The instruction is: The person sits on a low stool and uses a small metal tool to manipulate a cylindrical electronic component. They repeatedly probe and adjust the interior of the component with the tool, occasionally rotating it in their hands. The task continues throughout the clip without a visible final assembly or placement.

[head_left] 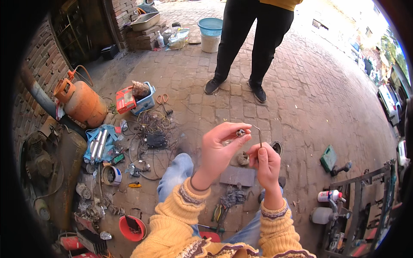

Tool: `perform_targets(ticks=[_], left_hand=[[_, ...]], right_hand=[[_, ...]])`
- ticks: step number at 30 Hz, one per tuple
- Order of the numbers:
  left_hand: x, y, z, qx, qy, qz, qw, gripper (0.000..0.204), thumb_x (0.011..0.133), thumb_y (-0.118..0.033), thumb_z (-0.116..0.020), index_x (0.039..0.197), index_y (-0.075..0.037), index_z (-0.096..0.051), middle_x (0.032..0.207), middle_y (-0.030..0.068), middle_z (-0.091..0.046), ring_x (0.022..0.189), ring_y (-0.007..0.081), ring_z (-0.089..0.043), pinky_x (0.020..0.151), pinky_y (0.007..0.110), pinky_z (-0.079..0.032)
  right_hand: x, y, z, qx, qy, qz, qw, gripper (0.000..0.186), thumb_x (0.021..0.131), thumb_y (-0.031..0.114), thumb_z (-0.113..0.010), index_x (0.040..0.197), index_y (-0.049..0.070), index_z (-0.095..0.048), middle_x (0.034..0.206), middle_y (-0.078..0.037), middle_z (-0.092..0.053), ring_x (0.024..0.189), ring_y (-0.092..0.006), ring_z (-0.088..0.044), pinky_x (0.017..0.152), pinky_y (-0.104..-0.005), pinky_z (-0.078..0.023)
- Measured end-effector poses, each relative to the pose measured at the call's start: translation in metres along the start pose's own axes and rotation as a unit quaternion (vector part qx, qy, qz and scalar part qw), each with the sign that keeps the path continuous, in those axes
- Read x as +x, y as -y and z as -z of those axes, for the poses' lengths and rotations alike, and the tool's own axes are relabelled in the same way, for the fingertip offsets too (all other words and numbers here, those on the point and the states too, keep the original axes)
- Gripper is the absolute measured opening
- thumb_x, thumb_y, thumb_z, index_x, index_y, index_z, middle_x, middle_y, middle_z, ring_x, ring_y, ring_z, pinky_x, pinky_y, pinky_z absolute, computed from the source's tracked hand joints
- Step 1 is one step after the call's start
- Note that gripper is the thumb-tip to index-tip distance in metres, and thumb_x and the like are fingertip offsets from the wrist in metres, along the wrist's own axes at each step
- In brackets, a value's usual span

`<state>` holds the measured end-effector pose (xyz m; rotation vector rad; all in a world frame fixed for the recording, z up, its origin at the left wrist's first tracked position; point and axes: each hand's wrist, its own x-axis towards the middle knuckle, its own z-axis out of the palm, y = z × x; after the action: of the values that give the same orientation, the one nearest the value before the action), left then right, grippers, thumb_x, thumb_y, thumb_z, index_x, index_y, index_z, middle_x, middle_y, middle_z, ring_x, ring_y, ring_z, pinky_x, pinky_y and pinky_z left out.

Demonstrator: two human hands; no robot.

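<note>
Between the thumb and fingers of my left hand [220, 144] is a small round metal part [241, 133], dark with a hollow-looking end. My right hand [266, 162] is closed on the lower end of a thin bent metal rod [260, 136]. Its bent tip reaches over to my left fingertips, beside the small part; whether it touches the part I cannot tell. Below my hands, a rounded, dirty metal piece [243, 159] lies near a flat grey block [238, 176]. Dark work gloves [233, 196] and pliers [220, 212] lie on the bricks between my legs.
A person in black trousers [254, 38] stands ahead. Left are an orange gas cylinder [88, 105], tangled wires [157, 124], a blue crate [145, 101], a white tin [112, 175] and a red bowl [131, 228]. A green case [329, 158] and a metal rack [357, 202] stand right.
</note>
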<state>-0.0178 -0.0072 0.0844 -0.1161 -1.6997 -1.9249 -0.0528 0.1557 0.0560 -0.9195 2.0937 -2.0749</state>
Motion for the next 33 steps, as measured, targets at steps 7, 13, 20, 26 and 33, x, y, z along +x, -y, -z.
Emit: perform_targets(ticks=[7,13,20,26,33], left_hand=[[0.002,-0.005,0.006,0.051,0.000,0.003,0.999,0.027,0.083,0.009,-0.073,0.108,0.001,-0.074,0.100,0.0048,-0.065,0.087,0.0095,-0.062,0.073,0.022,-0.051],[0.001,-0.001,0.007,0.033,0.019,-0.032,0.999,0.029,0.083,0.013,-0.069,0.109,0.002,-0.073,0.104,0.0075,-0.065,0.093,0.0139,-0.066,0.079,0.024,-0.054],[0.003,0.001,0.009,0.045,0.029,-0.079,0.995,0.029,0.083,0.015,-0.068,0.109,0.002,-0.072,0.106,0.0090,-0.066,0.095,0.0154,-0.067,0.081,0.025,-0.055],[0.004,0.004,0.010,0.091,0.020,-0.099,0.991,0.030,0.082,0.015,-0.069,0.107,-0.001,-0.074,0.105,0.0067,-0.066,0.092,0.0137,-0.066,0.079,0.024,-0.054],[0.004,0.002,0.011,0.160,0.002,-0.150,0.976,0.033,0.080,0.017,-0.068,0.106,-0.002,-0.075,0.103,0.0065,-0.067,0.088,0.0133,-0.065,0.076,0.024,-0.054]], right_hand=[[-0.006,0.013,0.012,-0.093,0.039,0.016,0.995,0.022,0.102,0.011,-0.051,0.093,-0.001,-0.067,0.071,-0.005,-0.061,0.063,-0.0129,-0.058,0.060,-0.0266,-0.047],[-0.007,0.018,0.014,-0.132,0.056,-0.002,0.990,0.016,0.098,0.009,-0.055,0.093,0.000,-0.067,0.076,-0.013,-0.065,0.065,-0.0222,-0.063,0.062,-0.0310,-0.051],[-0.007,0.021,0.010,-0.149,0.045,0.025,0.988,0.022,0.101,0.012,-0.052,0.091,-0.001,-0.067,0.067,-0.006,-0.058,0.059,-0.0154,-0.056,0.057,-0.0274,-0.045],[-0.006,0.020,0.008,-0.154,0.039,0.040,0.986,0.024,0.102,0.012,-0.052,0.089,-0.001,-0.067,0.061,-0.002,-0.055,0.056,-0.0099,-0.054,0.054,-0.0252,-0.043],[-0.010,0.021,0.001,-0.207,0.005,0.067,0.976,0.018,0.100,0.009,-0.055,0.090,0.000,-0.067,0.063,-0.004,-0.056,0.055,-0.0120,-0.055,0.053,-0.0263,-0.044]])
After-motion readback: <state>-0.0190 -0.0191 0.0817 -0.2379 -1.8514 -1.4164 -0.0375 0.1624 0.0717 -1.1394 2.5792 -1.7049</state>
